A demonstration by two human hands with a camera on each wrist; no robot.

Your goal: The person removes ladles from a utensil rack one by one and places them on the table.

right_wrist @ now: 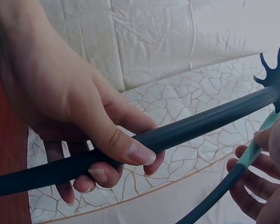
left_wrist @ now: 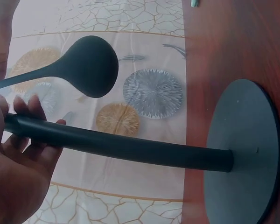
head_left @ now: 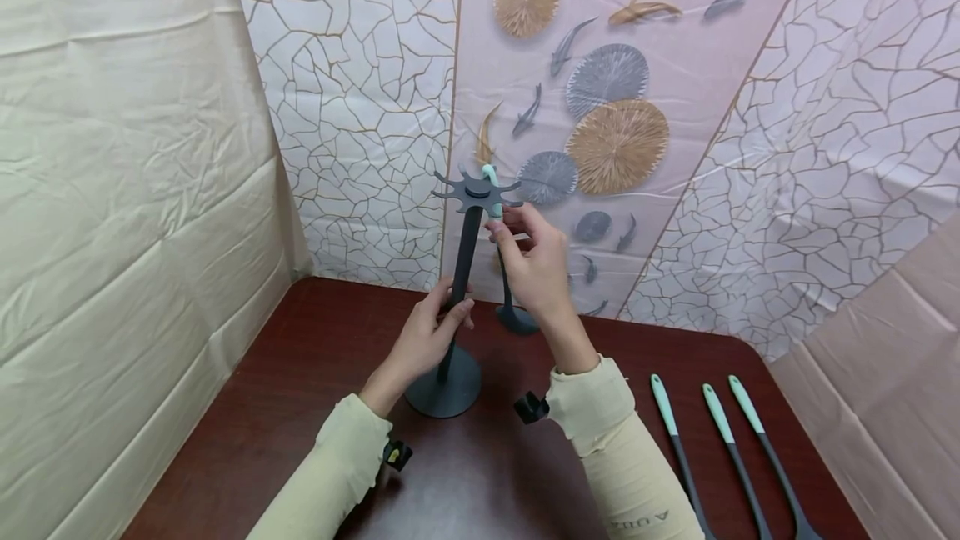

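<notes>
A dark utensil stand [head_left: 467,257] rises from a round base [head_left: 444,394], and a ring of curved hooks [head_left: 477,188] crowns it. My left hand [head_left: 422,338] grips the pole about midway, fingers and thumb wrapped round it in the right wrist view. With my right hand [head_left: 538,265] I pinch the mint handle of a ladle [left_wrist: 91,65] close beside the hooks. The handle's tip shows above the hook ring, overlapping it in the head view. Its dark bowl hangs downward, right of the pole.
Three more mint-handled utensils [head_left: 720,415] lie on the right side of the dark red table [head_left: 247,440], their far ends cut off by the frame. A patterned cloth [head_left: 360,107] hangs behind the table, and plain cream cloth [head_left: 135,190] covers the left side.
</notes>
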